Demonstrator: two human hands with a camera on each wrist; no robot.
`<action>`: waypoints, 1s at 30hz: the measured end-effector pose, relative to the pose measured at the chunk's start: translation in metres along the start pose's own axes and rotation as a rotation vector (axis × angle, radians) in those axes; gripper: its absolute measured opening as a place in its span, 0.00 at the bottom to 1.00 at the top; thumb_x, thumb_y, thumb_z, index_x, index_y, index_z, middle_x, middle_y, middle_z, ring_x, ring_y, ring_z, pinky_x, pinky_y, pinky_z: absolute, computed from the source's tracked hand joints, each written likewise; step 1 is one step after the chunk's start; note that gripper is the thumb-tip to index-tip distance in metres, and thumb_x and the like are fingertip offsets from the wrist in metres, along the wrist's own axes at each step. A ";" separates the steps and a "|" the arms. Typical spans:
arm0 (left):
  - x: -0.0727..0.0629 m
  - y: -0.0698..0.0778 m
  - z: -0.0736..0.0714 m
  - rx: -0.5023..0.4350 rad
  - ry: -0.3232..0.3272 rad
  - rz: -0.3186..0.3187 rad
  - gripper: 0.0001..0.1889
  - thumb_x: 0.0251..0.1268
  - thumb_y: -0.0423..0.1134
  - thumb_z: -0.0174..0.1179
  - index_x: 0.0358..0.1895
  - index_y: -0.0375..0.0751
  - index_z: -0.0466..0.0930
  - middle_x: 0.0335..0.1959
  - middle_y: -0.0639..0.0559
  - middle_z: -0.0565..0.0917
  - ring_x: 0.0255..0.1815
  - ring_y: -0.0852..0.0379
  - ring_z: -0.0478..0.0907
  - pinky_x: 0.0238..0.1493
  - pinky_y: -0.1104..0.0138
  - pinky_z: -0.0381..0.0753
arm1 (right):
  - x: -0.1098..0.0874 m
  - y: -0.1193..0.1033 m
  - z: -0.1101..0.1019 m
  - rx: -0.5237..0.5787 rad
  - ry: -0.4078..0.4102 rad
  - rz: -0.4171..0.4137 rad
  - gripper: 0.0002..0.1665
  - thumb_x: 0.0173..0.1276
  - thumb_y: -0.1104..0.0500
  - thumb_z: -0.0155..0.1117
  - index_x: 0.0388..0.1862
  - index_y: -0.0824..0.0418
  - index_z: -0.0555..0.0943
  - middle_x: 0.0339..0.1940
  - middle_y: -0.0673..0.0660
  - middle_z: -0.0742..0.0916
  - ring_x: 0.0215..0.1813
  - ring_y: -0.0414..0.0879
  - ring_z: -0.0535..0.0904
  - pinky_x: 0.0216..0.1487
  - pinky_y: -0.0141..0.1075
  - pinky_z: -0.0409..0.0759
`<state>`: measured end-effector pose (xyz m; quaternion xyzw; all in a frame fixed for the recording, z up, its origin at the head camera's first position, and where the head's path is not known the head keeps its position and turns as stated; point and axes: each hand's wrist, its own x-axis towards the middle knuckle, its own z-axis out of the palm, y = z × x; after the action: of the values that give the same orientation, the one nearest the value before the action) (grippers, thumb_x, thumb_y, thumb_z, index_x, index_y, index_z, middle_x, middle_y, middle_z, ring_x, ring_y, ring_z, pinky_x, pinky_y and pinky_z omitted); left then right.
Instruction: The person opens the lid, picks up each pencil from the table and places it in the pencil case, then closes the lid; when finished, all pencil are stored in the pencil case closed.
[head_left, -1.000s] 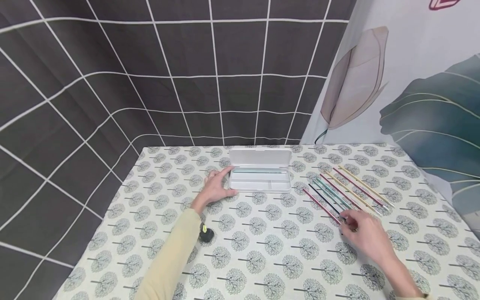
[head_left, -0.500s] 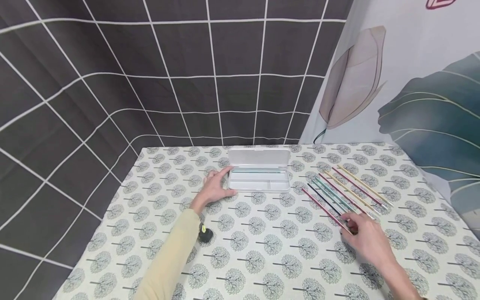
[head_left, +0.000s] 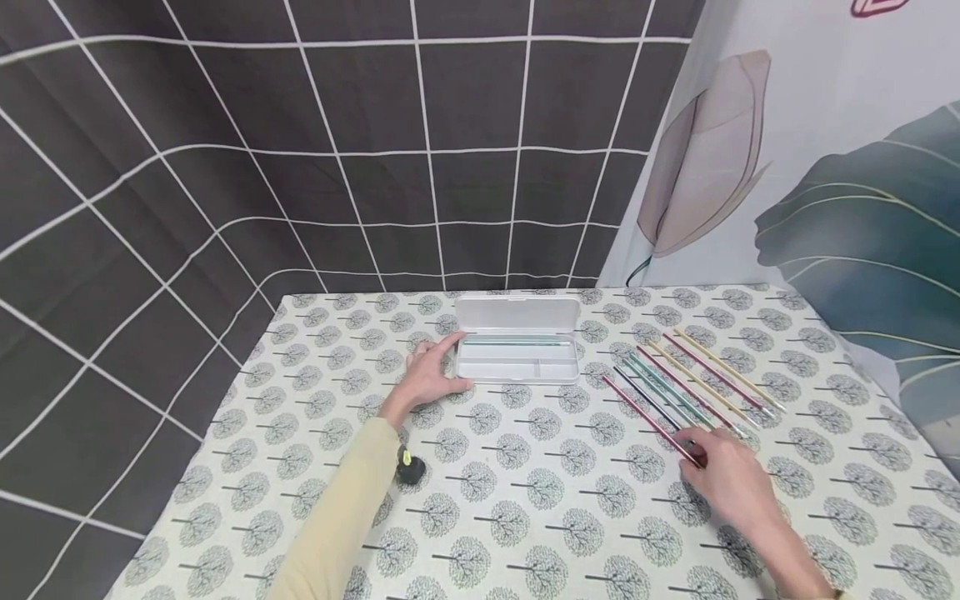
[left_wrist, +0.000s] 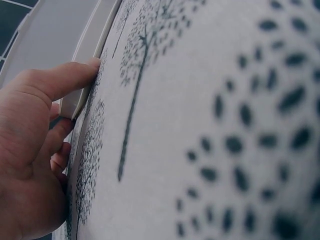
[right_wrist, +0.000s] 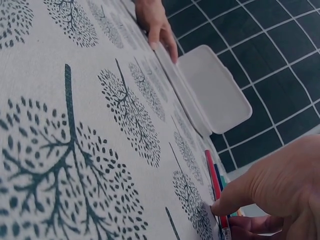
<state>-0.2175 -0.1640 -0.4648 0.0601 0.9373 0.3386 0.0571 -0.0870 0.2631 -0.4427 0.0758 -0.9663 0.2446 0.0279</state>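
Observation:
An open white pencil case lies at the back middle of the table, its lid raised. Two green pencils lie in its rear compartment. My left hand grips the case's left end, thumb at the front edge and fingers round the far side. At the right, my right hand has thumb and fingers around the near end of a red pencil, the leftmost of a slanted row. In the right wrist view the thumb presses against this red pencil, by its silvery end.
Beside the red pencil lie a dark blue pencil, green pencils, other red ones and yellow ones. A tree-patterned cloth covers the table. A dark grid-patterned curtain hangs behind.
My right hand has shifted slightly, and its thumb and fingers have closed around the near end of the leftmost red pencil. The left hand stays on the case.

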 end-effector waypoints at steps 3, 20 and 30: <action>0.000 0.000 0.000 -0.003 -0.003 -0.008 0.51 0.48 0.49 0.78 0.78 0.63 0.59 0.66 0.37 0.69 0.67 0.42 0.59 0.63 0.46 0.62 | 0.001 -0.001 0.000 -0.008 -0.002 0.000 0.21 0.55 0.69 0.70 0.50 0.66 0.84 0.33 0.56 0.83 0.31 0.50 0.79 0.25 0.43 0.77; -0.002 0.003 -0.002 0.000 -0.003 -0.015 0.51 0.48 0.49 0.78 0.78 0.62 0.59 0.66 0.37 0.68 0.67 0.41 0.59 0.62 0.46 0.62 | 0.001 -0.005 0.004 0.015 -0.012 0.013 0.22 0.56 0.73 0.62 0.53 0.69 0.82 0.29 0.54 0.81 0.22 0.44 0.70 0.17 0.36 0.68; -0.002 0.003 -0.002 -0.001 -0.005 -0.014 0.51 0.48 0.49 0.78 0.78 0.62 0.59 0.66 0.37 0.68 0.67 0.41 0.59 0.62 0.45 0.62 | -0.002 -0.004 0.003 0.041 0.009 0.029 0.22 0.58 0.72 0.61 0.54 0.69 0.81 0.31 0.56 0.83 0.22 0.44 0.72 0.16 0.36 0.67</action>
<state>-0.2151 -0.1628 -0.4611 0.0546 0.9373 0.3387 0.0620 -0.0839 0.2580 -0.4436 0.0612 -0.9618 0.2653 0.0269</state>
